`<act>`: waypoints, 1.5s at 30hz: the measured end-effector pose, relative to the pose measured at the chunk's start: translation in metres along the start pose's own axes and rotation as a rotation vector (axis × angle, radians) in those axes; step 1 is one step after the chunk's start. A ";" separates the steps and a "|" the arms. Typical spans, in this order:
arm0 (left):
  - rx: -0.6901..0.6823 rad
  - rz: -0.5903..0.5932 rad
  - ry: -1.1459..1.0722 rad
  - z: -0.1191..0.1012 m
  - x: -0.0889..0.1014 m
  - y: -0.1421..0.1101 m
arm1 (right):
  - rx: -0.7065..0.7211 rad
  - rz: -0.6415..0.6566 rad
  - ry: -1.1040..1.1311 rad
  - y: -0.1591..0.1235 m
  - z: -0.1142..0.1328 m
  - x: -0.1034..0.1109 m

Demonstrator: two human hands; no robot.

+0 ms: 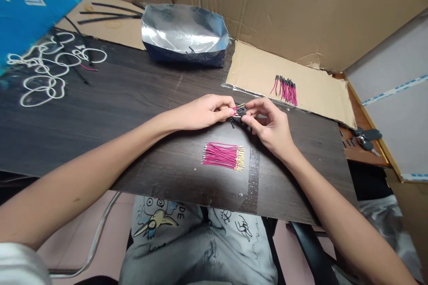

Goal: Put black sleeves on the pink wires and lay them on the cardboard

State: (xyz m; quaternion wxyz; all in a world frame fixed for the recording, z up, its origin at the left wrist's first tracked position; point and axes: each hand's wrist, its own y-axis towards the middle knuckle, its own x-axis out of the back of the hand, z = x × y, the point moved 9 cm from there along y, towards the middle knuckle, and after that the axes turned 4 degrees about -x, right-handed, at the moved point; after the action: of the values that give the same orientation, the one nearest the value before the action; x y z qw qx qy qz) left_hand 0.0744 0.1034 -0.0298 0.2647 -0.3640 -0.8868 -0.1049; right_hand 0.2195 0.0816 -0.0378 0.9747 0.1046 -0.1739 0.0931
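Note:
My left hand (219, 110) pinches short red wires (236, 107) whose gold pin ends point right. Close by on the right, my right hand (267, 120) has thumb and fingertips closed on a small black sleeve (241, 115), at the end of one wire. Small black tube pieces (233, 124) lie on the table just under the fingertips, partly hidden by the hands. Nearer to me, a flat bundle of red wires (220, 155) rests on the table, gold pins to the right and silvery tips to the left.
Red wires with black sleeves (288, 91) lie on a cardboard strip (316, 84). At the back stands an open foil bag (183, 31), with black tubes (110, 14) beside it. White looped cord (50, 75) is at left; keys (366, 138) sit at right.

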 end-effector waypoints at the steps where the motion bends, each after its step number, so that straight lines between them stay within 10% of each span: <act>1: -0.001 -0.001 -0.004 0.000 0.000 0.000 | 0.004 0.001 -0.008 0.000 0.001 0.000; 45: 0.009 -0.044 -0.093 -0.002 0.003 0.000 | -0.060 0.000 0.312 0.005 -0.007 0.000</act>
State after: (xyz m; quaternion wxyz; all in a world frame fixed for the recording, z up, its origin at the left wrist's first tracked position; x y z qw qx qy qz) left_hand 0.0736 0.1043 -0.0264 0.2225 -0.3479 -0.9063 -0.0897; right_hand 0.2209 0.0884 -0.0427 0.9926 0.0596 -0.0232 0.1032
